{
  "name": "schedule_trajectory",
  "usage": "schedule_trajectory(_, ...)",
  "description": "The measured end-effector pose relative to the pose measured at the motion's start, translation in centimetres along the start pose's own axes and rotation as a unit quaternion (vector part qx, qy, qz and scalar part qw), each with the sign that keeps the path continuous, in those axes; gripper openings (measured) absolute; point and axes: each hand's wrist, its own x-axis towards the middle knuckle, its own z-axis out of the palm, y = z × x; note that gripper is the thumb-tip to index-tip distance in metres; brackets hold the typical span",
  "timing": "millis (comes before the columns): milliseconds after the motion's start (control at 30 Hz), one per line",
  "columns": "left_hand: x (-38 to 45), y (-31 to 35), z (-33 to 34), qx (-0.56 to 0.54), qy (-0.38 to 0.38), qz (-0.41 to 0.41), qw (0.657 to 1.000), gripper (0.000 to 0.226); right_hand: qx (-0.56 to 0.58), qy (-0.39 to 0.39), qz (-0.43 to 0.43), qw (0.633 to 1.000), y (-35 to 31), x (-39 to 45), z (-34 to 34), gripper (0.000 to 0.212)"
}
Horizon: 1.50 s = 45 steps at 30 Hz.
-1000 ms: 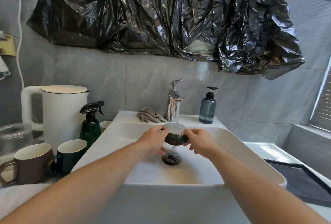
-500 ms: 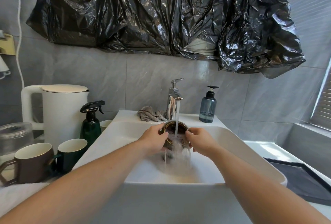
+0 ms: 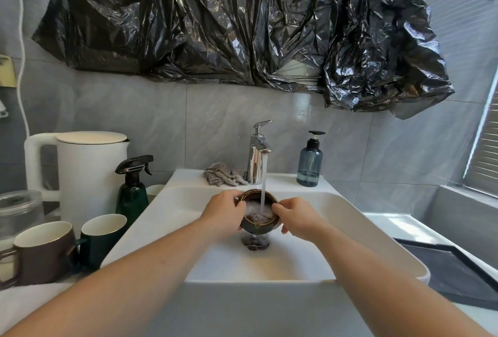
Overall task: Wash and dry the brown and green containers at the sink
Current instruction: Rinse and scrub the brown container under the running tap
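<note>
The left hand (image 3: pixel 225 215) and right hand (image 3: pixel 296 219) grip the brown container (image 3: pixel 259 222) at nine and three o'clock, under the tap stream (image 3: pixel 263 183) over the sink (image 3: pixel 350 218). Glazed, wet and probably breakable, it looks slippery; opposite rim sides seem the safest hold.

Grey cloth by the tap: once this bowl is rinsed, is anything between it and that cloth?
Nothing visible blocks the way. Both hands, left hand and right hand, grip the brown bowl under the running water; the grey cloth lies on the sink ledge just left of the tap.
</note>
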Motion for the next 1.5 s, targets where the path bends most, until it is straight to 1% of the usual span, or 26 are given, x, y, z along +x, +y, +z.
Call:
schedule_trajectory(100,-0.2,0.4,-0.1,0.02,-0.004,0.017,1.0,0.032,-0.006,-0.011,0.007,1.0,-0.2,-0.2,0.0,0.036)
schedule_trajectory(200,0.1,1.3,-0.7,0.096,-0.016,0.053,0.994,0.033,-0.006,-0.021,0.011,1.0,-0.1,-0.1,0.1,0.035)
schedule_trajectory(267,0.8,2.0,-1.4,0.141,-0.031,0.072,0.987,0.031,-0.002,-0.01,0.008,1.0,0.0,0.1,0.1,0.034)
schedule_trajectory(367,1.5,2.4,-1.7,0.168,-0.034,0.085,0.981,0.028,0.016,0.002,-0.002,1.0,0.0,0.2,0.3,0.03)
schedule_trajectory(467,1.6,1.8,-1.2,0.163,-0.026,0.08,0.983,0.024,0.023,-0.001,-0.002,1.0,0.0,0.3,0.4,0.029)
schedule_trajectory(533,1.6,1.4,-1.0,0.164,-0.029,0.078,0.983,0.018,0.012,-0.003,0.0,1.0,0.1,0.4,0.3,0.03)
schedule_trajectory(600,1.5,1.3,-1.0,0.158,-0.022,0.07,0.985,0.018,-0.001,-0.002,0.002,1.0,0.1,0.4,0.3,0.031)
schedule_trajectory(800,0.7,1.4,-1.1,0.147,0.011,0.036,0.988,0.024,-0.02,0.004,0.003,1.0,0.1,0.4,0.3,0.033)
schedule_trajectory(900,0.7,1.1,-1.5,0.174,0.019,0.022,0.984,0.032,-0.025,0.006,-0.002,1.0,0.0,0.2,0.4,0.033)
schedule_trajectory(967,0.6,0.9,-1.6,0.186,0.007,0.015,0.982,0.039,-0.024,0.002,-0.002,1.0,-0.1,0.1,0.4,0.033)
schedule_trajectory(1067,0.5,0.7,-1.7,0.181,-0.013,0.011,0.983,0.044,-0.026,-0.004,0.0,1.0,0.0,0.2,0.4,0.033)
schedule_trajectory(1200,0.5,0.9,-1.6,0.148,-0.04,-0.012,0.988,0.046,-0.012,0.011,-0.004,1.0,0.1,0.4,0.3,0.035)
schedule_trajectory(1333,0.3,1.0,-1.4,0.139,-0.061,-0.017,0.988,0.057,-0.002,0.022,0.002,1.0,0.2,0.6,0.3,0.037)
schedule_trajectory(1500,0.4,0.7,-1.4,0.118,-0.063,-0.028,0.991,0.055,0.029,-0.015,0.013,0.999,0.1,0.8,0.5,0.035)
